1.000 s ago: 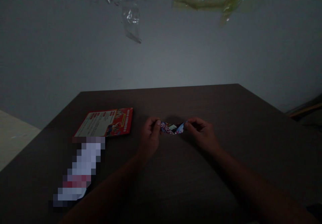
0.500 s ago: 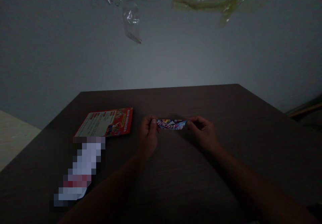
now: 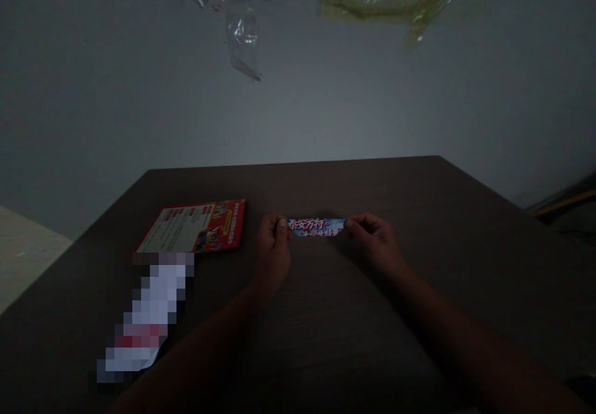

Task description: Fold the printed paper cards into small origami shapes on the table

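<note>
A narrow printed paper strip, blue with red and white lettering, is stretched level between my two hands above the dark table. My left hand pinches its left end, thumb on top. The right end is gripped between the thumb and fingers of my right hand. To the left of my left hand, a red and cream printed card or booklet lies on the table, its lettering turned sideways.
The dark wood-grain table meets a grey wall with yellowish tape and clear tape on it. A pixelated whitish item lies at the left, close to my left forearm.
The strip has tilted and flattened between my hands, so more of its lettering faces the camera. Both hands keep hold of its ends and have barely moved.
</note>
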Motion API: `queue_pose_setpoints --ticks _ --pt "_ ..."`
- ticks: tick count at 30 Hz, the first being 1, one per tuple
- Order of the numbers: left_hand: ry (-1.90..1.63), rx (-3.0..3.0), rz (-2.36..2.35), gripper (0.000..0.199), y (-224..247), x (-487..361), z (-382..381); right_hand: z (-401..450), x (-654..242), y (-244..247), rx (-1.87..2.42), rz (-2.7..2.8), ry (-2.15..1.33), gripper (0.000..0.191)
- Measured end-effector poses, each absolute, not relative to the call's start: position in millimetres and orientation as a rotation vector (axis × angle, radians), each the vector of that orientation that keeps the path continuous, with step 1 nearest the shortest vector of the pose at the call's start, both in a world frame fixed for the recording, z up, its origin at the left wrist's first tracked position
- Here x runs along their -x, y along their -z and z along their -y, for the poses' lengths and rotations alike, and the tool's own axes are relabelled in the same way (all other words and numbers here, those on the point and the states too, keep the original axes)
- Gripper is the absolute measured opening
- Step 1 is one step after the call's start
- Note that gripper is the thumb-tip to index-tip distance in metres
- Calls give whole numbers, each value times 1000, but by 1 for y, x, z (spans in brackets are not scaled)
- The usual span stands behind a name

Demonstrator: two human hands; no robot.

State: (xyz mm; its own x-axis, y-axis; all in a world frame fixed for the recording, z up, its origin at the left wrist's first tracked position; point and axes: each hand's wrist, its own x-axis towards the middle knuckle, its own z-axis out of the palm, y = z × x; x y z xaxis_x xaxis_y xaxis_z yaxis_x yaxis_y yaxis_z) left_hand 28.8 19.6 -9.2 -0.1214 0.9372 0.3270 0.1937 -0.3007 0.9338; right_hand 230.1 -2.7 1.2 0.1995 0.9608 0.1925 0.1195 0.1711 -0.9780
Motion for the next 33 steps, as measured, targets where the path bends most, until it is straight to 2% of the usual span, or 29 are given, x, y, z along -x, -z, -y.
queue_pose_setpoints --ticks 8,13,24,33 --pt "-1288 -1818 -1486 17 11 -25 -26 -8 -236 11 1324 1058 -1062 25" --pt "-1002 -2086 -1648 13 14 -22 -32 -12 -238 17 1464 1111 -1138 25" --pt "-509 -2492 -1808 12 12 -23 -32 -23 -243 18 1762 1425 -872 14" --pt "-310 -2648 -1868 16 12 -28 -29 -25 -237 15 1924 1697 -577 14"
